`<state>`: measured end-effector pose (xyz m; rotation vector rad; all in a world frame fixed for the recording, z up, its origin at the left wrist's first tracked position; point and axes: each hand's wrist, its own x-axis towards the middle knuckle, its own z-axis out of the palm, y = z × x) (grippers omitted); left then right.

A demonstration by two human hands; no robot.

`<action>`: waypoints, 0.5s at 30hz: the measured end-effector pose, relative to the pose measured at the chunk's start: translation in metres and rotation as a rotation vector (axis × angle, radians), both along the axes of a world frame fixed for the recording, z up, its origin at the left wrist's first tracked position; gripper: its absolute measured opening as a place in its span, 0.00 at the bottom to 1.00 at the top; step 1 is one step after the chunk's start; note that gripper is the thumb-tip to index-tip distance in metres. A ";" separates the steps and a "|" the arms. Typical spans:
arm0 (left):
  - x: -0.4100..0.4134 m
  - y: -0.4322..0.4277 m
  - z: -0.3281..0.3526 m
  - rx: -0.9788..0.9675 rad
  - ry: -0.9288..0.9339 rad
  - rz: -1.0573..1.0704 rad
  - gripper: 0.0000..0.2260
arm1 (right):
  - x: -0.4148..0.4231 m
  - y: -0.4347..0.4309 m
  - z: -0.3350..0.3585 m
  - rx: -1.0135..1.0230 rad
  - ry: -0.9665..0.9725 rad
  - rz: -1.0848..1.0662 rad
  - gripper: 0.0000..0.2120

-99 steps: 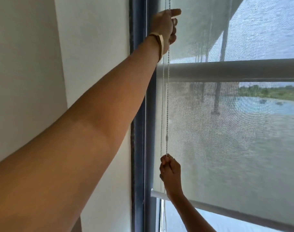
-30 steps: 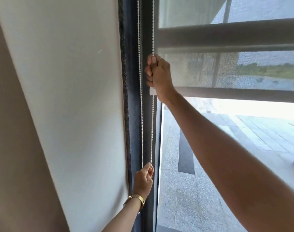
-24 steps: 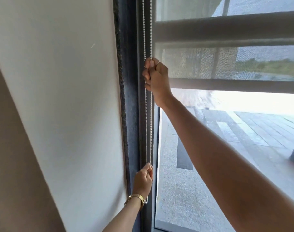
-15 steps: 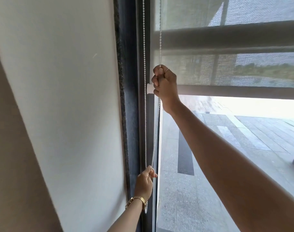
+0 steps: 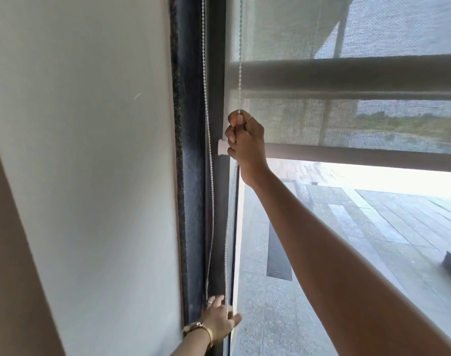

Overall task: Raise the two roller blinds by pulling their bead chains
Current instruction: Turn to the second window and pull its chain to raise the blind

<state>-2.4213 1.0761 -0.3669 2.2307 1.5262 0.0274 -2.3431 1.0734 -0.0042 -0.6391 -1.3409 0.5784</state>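
My right hand (image 5: 246,142) is raised in front of the mesh roller blind (image 5: 309,119), its fingers (image 5: 232,136) curled into a tight fist around the bead chain (image 5: 240,73). That strand runs straight up from the top of the fist and out of sight. Just beside my knuckles, on the side toward the dark window frame (image 5: 193,176), sits the white end cap (image 5: 222,148) of the blind's bottom bar (image 5: 360,158). A second blind's bar (image 5: 347,75) crosses higher up, above my fist. Below the fist the chain hangs down slack to my left hand (image 5: 219,322), low by the frame. Those fingers are spread loosely, thumb out toward the glass, and the chain passes between them; I cannot tell whether they pinch it. The other strand (image 5: 206,124) hangs along the frame
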 end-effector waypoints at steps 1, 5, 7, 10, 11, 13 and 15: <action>0.001 -0.005 0.001 -0.006 -0.002 -0.004 0.20 | 0.001 -0.001 0.000 -0.001 0.001 -0.008 0.17; 0.001 -0.013 0.023 0.117 -0.216 0.047 0.09 | 0.004 -0.004 0.003 -0.020 -0.001 -0.043 0.17; 0.001 -0.008 0.039 0.170 -0.391 0.097 0.08 | 0.007 -0.007 0.003 -0.020 -0.013 -0.073 0.18; 0.000 -0.003 0.074 0.203 -0.689 0.136 0.10 | 0.011 -0.009 0.004 -0.045 -0.014 -0.095 0.18; 0.000 -0.003 0.088 0.219 -0.763 0.124 0.13 | 0.013 -0.010 0.005 -0.057 -0.011 -0.100 0.17; 0.000 -0.001 0.120 0.267 -0.888 0.058 0.20 | 0.016 -0.011 0.005 -0.078 -0.007 -0.099 0.16; 0.001 0.004 0.151 0.340 -0.962 -0.019 0.28 | 0.018 -0.014 0.005 -0.089 -0.009 -0.100 0.14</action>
